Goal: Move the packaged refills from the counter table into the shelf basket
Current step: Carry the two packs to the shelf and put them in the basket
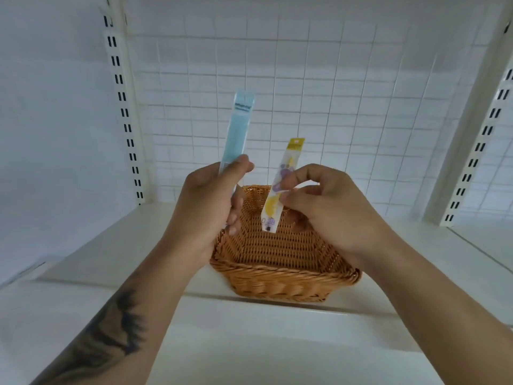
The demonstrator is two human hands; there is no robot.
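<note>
Two hands raised over basket point(280, 276) — left hand point(205, 207) grips blue refill point(238, 126), right hand point(327, 209) pinches yellow refill point(280, 187).

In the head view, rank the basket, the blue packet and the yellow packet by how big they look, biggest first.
1. basket, clearly largest.
2. blue packet, longer and wider.
3. yellow packet, smallest.
Hands hide part of each packet, so that order is less sure.

the basket point(277, 276) is sitting on the shelf point(116, 245) before the grid panel point(305, 93), with the left hand point(205, 207) and right hand point(330, 209) holding one refill point(236, 132) left of the other refill point(280, 187) above it.
</note>
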